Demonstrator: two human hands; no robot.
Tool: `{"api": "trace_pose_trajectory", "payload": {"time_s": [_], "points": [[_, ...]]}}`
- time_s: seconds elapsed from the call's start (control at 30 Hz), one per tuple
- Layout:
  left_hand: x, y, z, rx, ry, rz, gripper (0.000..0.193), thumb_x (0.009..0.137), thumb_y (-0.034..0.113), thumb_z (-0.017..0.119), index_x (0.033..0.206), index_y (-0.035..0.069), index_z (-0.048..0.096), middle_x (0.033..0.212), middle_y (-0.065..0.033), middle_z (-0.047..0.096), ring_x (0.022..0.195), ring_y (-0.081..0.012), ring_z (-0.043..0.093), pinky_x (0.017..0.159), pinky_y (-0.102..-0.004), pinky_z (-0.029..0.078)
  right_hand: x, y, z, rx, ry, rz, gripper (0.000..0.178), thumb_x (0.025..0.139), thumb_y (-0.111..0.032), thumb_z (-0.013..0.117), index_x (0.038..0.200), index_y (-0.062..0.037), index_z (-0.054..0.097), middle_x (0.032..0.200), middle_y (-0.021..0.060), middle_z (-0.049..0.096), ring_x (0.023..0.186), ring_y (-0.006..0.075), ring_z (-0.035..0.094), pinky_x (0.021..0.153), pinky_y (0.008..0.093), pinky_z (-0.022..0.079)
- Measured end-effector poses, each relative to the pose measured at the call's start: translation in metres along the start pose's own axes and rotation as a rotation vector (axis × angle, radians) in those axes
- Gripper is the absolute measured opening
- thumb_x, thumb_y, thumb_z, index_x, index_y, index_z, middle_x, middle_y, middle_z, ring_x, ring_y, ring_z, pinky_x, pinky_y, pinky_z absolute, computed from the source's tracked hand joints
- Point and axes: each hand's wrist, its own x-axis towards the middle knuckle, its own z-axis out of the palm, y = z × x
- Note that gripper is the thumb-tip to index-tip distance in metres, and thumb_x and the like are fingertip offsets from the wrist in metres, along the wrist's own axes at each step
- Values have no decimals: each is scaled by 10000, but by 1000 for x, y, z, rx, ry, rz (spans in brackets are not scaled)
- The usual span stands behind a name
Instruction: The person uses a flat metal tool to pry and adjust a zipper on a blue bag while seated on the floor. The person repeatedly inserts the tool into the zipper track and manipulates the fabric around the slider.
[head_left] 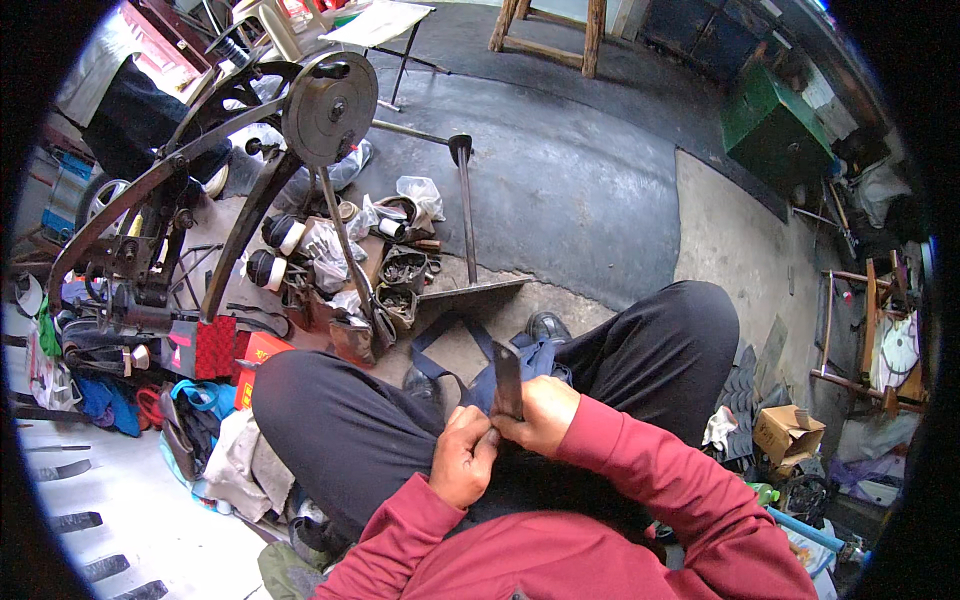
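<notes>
My right hand is closed around a dark, flat, blade-like strip, which stands up from the fist between my knees. The strip's far end is cut at a slant. Close against it, my left hand is curled shut, its thumb beside my right thumb. Whatever the left fingers hold, if anything, is hidden. Below the hands lie my dark trousers and a piece of blue cloth with a strap.
At the left stands a hand-cranked iron sewing machine. Open bins of small goods sit past my left knee. Bags and cloths crowd my left side. A cardboard box lies at right, a green chest farther off. Someone's dark-trousered leg shows far left.
</notes>
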Motion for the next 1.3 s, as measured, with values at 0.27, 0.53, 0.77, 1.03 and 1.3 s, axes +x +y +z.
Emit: {"api": "trace_pose_trajectory", "payload": {"time_s": [0.27,0.53,0.77,1.03,1.3], "points": [[1,3,-8,-73,59,-13,166,928,62,557,785,-20,540,792,-126,499,795,-282,481,757,-371,405,-18,10,-3,811,242,215,228,1012,-173,670,846,-20,641,807,17,630,766,98,566,692,280,464],[1,-3,-14,-119,6,-39,222,973,131,537,925,-75,606,876,-84,509,848,-199,475,804,-302,381,-27,13,-6,848,290,320,442,1073,-341,555,838,11,681,790,85,686,732,159,644,710,315,529],[3,-1,-8,-177,88,-51,208,952,78,543,770,-17,512,787,-85,469,788,-220,449,752,-325,368,-32,1,-20,462,207,268,338,1036,-277,563,878,-12,701,724,110,667,649,237,649,626,371,523],[4,5,-11,-177,61,-94,202,945,73,537,770,-25,515,788,-90,465,794,-224,450,749,-323,367,-25,-10,-17,-31,167,95,279,955,-258,645,1113,-46,732,812,248,690,769,421,696,697,477,547],[-1,4,-15,-151,37,-102,193,948,89,518,788,-15,539,819,-81,481,814,-208,458,764,-327,370,-18,-8,-14,64,29,157,358,881,-334,727,1087,-42,730,921,247,720,901,431,703,793,491,554]]}}
